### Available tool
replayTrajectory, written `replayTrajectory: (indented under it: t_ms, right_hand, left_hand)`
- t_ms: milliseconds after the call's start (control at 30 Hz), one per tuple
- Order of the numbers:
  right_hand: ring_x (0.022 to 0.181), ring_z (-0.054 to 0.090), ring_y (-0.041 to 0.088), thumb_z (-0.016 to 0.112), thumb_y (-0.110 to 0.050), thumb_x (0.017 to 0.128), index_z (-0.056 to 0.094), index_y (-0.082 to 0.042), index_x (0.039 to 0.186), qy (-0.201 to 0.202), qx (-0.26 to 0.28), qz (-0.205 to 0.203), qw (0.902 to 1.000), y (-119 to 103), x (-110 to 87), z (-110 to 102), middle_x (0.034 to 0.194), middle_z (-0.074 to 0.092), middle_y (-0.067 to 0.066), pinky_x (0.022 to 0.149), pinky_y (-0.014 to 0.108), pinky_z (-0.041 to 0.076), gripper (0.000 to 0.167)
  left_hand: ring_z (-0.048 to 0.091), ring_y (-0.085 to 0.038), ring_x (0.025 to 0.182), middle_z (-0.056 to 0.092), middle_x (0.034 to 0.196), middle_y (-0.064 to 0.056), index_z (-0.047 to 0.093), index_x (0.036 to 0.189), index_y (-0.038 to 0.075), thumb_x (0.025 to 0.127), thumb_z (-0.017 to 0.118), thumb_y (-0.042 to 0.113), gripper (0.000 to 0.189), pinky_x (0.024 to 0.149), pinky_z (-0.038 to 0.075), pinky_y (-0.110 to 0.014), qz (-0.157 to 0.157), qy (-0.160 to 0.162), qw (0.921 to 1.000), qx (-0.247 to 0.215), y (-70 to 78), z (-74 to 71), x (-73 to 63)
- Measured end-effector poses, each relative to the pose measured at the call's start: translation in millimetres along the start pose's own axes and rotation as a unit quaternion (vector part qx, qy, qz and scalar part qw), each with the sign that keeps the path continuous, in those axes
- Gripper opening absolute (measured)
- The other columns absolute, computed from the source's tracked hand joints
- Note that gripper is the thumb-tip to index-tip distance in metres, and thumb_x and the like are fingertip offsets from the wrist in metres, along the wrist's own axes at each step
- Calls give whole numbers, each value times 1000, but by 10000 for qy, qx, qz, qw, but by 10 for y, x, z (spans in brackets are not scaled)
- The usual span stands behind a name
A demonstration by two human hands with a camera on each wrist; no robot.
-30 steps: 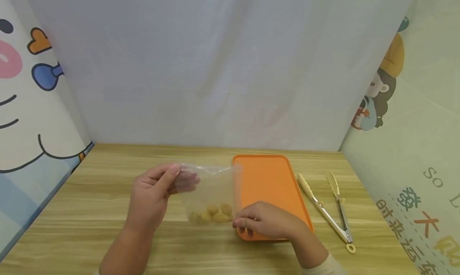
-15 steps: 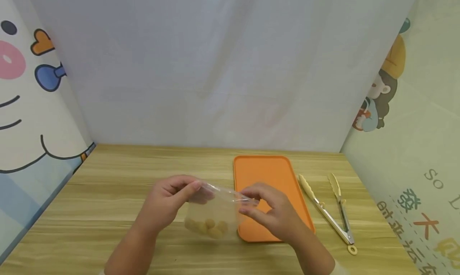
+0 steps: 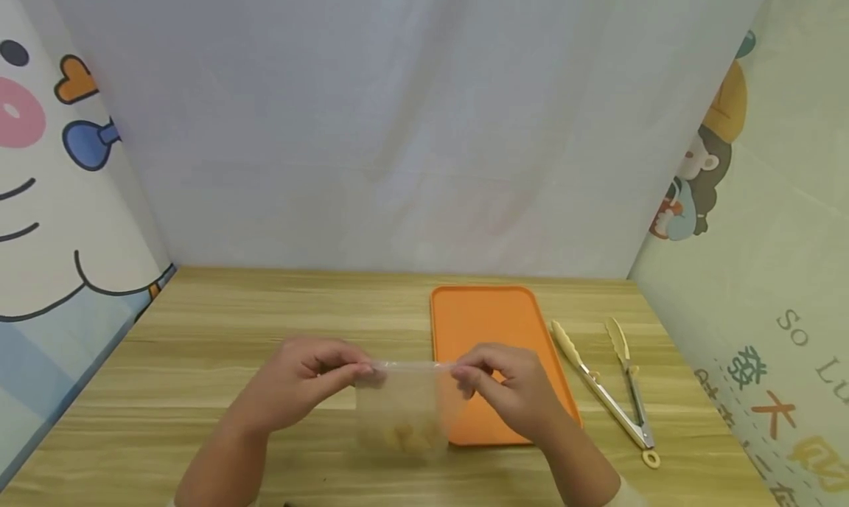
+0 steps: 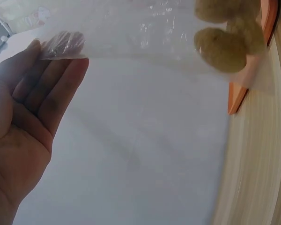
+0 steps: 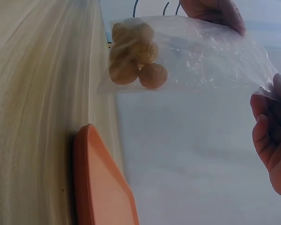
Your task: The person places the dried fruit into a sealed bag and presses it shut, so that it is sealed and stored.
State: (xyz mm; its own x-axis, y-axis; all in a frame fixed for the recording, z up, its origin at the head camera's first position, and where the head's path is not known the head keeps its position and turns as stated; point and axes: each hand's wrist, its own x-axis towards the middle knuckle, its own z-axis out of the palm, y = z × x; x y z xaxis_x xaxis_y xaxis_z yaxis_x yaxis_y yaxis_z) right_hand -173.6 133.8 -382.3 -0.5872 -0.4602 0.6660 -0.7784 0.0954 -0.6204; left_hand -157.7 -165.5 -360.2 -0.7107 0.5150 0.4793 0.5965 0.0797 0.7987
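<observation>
A clear plastic bag (image 3: 394, 396) hangs upright between my two hands, its top edge stretched level. Several small yellow-brown lumps like baby potatoes (image 3: 406, 438) lie in its bottom; they show larger through the film in the right wrist view as rounded potatoes (image 5: 153, 76). My left hand (image 3: 305, 383) pinches the bag's top left corner between thumb and fingers. At the opposite top corner, my right hand (image 3: 514, 387) pinches the film, which the right wrist view shows gathered at the fingertips. Whether the bag's mouth is sealed I cannot tell.
An orange tray (image 3: 487, 319) lies on the wooden table (image 3: 265, 308), partly behind the bag and right hand. To its right, metal tongs (image 3: 613, 404) with cream tips lie spread. A pale curtain (image 3: 398, 124) stands behind the table, with printed cloths at both sides.
My right hand moved from the bag's lower right corner up to its top right corner. The left hand came down and slightly right. The bag's top edge, slanted half a second ago, is level.
</observation>
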Motion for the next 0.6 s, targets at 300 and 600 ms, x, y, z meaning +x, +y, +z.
replayTrajectory:
  t_ms: [300,600]
  right_hand:
    - [66,63,8,65,-2,92,64,-16,96,-855,-111,542,9948,-51,29,-129,77,68,-3,57,22,51,14]
    - [67,60,4,64,-7,95,65,-17,98,-1209,-590,410,9901,-11,-22,-283,79,67,-8,56,19,48,11]
  left_hand:
    - [71,-12,91,74,105,4,68,96,19,97,62,16,7,72,56,-29,-849,-300,9949,452,10,-69,-28]
    - [68,-5,88,71,100,14,68,96,28,98,61,29,7,73,55,-28,-970,-511,9859,1263,-11,19,-10]
